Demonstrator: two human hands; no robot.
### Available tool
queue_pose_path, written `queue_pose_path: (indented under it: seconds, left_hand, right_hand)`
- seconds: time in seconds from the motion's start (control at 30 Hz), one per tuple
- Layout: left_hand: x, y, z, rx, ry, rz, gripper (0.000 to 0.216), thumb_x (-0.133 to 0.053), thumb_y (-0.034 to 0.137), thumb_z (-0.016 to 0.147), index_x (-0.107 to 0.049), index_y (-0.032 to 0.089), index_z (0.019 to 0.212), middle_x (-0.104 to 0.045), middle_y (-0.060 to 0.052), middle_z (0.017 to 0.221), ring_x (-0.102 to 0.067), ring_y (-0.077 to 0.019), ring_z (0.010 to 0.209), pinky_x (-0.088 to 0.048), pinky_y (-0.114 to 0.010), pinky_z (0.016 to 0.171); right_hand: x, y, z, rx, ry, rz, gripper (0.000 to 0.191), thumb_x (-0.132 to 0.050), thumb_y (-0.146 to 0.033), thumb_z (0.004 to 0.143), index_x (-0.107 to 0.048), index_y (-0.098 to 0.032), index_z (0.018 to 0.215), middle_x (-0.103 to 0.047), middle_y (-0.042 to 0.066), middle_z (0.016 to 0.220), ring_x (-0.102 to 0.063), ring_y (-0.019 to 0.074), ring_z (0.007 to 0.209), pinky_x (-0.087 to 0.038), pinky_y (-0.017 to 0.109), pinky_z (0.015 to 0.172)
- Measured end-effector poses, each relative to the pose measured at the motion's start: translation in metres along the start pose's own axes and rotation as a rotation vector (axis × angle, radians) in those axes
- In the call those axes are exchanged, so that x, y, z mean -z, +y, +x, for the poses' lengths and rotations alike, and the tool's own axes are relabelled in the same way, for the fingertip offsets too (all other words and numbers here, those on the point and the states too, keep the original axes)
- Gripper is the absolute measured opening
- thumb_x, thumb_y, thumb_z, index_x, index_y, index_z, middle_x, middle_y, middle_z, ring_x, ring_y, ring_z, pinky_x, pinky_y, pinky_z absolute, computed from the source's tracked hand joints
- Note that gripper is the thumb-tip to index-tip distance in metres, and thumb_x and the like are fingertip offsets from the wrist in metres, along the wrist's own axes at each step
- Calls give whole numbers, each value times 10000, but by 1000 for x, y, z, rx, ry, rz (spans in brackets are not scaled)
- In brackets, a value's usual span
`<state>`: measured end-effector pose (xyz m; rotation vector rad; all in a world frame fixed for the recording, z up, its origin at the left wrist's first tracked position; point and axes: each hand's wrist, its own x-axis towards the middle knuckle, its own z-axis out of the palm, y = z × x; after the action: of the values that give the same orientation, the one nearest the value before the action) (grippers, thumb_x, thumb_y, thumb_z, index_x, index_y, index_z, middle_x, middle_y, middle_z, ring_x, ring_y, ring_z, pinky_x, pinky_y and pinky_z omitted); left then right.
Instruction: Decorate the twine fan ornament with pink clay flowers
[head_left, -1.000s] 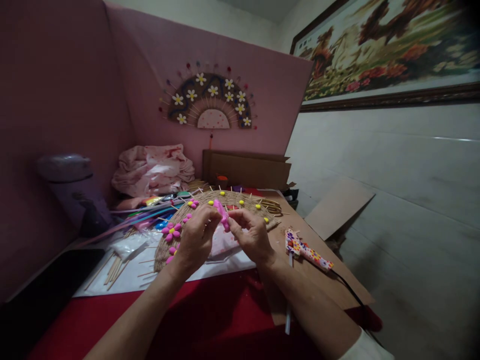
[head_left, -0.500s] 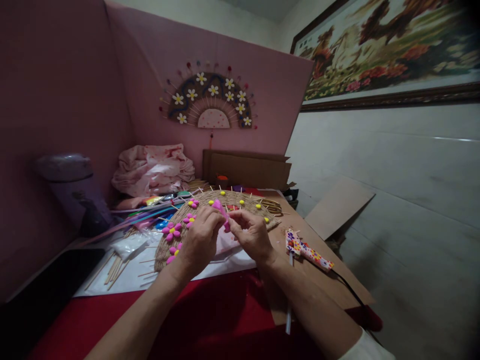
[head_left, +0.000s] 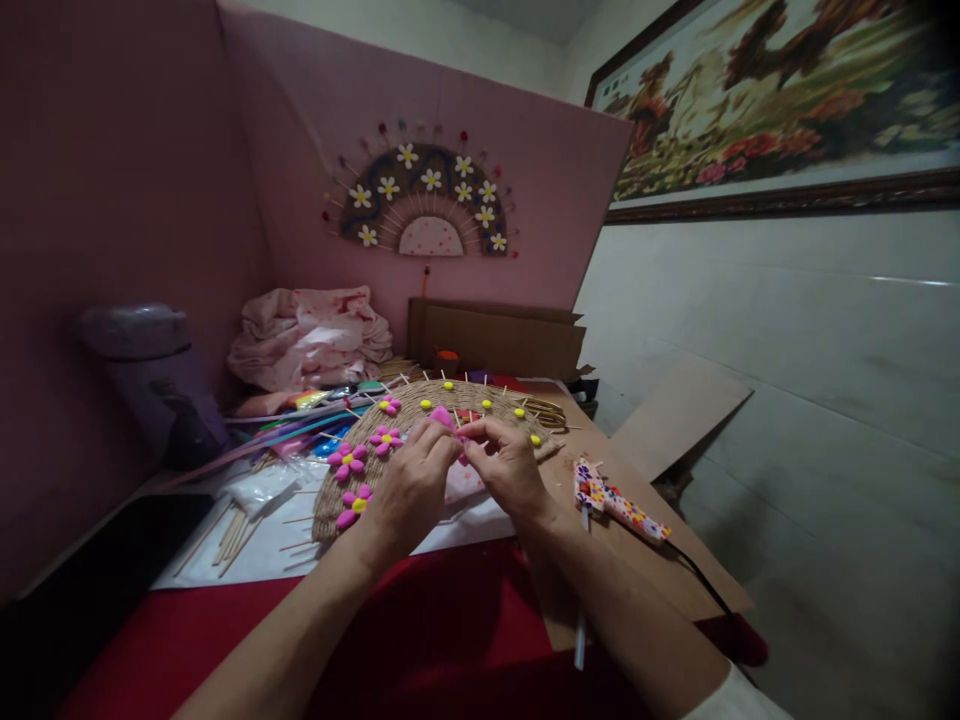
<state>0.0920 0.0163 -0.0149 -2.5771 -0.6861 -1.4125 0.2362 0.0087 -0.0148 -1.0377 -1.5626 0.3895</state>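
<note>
My left hand (head_left: pixel 411 486) and my right hand (head_left: pixel 508 464) meet over a woven straw fan (head_left: pixel 375 462) that lies on the table. Both pinch a small lump of pink clay (head_left: pixel 444 418) between their fingertips, just above the fan's middle. The fan carries pink clay flowers (head_left: pixel 347 459) with yellow centres along its left side and yellow dots (head_left: pixel 486 405) along its far rim. Thin wooden sticks poke out round its edge.
A flower-patterned glue gun (head_left: pixel 616 505) with a black cord lies right of the fan. Loose skewers (head_left: pixel 225 535) and a white sheet (head_left: pixel 255 560) lie left. Coloured straws, pink cloth (head_left: pixel 311 335), a cardboard box (head_left: pixel 495 335) and a grey appliance (head_left: pixel 146 375) stand behind. A finished fan (head_left: pixel 420 205) hangs on the pink wall.
Both hands have shifted slightly right and down toward the fan, still working the pink clay. More of the pink flowers on the fan's left side now show.
</note>
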Motion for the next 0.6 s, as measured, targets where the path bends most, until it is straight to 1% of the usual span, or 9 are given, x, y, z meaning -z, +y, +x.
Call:
queue_pose_path:
  seconds: [0.07,0.17,0.23,0.3,0.4,0.5,0.6]
  left_hand:
    - [1,0,1,48,30,-37,174,-399,134,885,-538,180,791,-588,-74,807,-507,-196,796,-437,-354,724]
    - [3,0,3,161,87,-122,165,-414,141,883,-532,189,778,-582,-56,783,-507,-180,766,-421,-328,706]
    - [5,-1,4,216,120,-164,157,-426,144,877,-526,192,765,-570,-42,761,-504,-167,728,-409,-307,678]
    - [6,-2,5,248,143,-179,160,-433,135,868,-515,193,744,-548,-25,722,-492,-154,678,-389,-286,640]
    - [8,-3,5,300,171,-172,155,-447,126,854,-504,196,728,-514,-4,673,-472,-143,626,-361,-266,594]
    - [9,-5,4,343,175,-162,143,-461,124,842,-510,193,727,-521,1,662,-474,-141,613,-353,-260,580]
    - [10,-7,5,338,140,-177,139,-471,136,838,-526,191,723,-541,-4,668,-488,-144,623,-358,-262,589]
  right_hand:
    - [1,2,1,-44,-27,73,139,-562,-100,697,-672,-165,750,-666,8,678,-595,112,581,-477,223,548]
    - [0,5,3,-118,-66,278,83,-597,-149,703,-653,-167,762,-636,-12,632,-582,106,569,-484,231,562]
    - [0,5,4,-166,-71,402,76,-632,-187,701,-645,-168,773,-628,-18,630,-577,102,569,-487,235,569]
    - [1,3,4,-215,-75,472,92,-655,-200,693,-651,-164,778,-630,-18,634,-572,96,564,-473,224,548]
    - [4,-1,5,-259,-131,532,97,-665,-189,686,-673,-152,775,-628,-16,629,-551,84,553,-446,207,523]
    - [5,-3,6,-273,-200,559,94,-666,-203,690,-681,-148,765,-617,-20,610,-526,80,539,-443,214,527]
    - [5,-2,5,-257,-176,480,109,-654,-243,719,-677,-152,773,-613,-18,609,-516,85,525,-439,224,520]
